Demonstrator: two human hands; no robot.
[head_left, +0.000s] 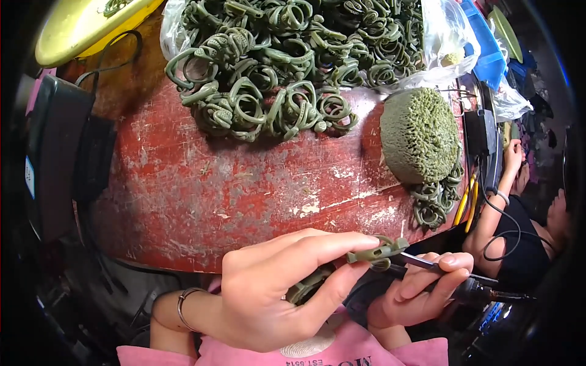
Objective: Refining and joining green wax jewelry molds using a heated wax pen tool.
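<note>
Close to my body, over the table's near edge, my left hand [268,287] pinches a dark green ring-shaped piece [369,253] between thumb and forefinger. More green pieces [308,287] show under its fingers, partly hidden. On the right, my right hand [415,296] is closed around a slim metal tool [421,262], whose tip meets or nearly meets the pinched piece. A dark rod-like handle [500,296] also sticks out beside these fingers; its exact kind cannot be made out.
A big heap of green ring pieces [293,58] lies on clear plastic across the worn red table [244,183]. A rough green round block [421,134] stands at right, with several rings beside it. Dark box [61,140] at left; cables and another person's arm [497,189] at right.
</note>
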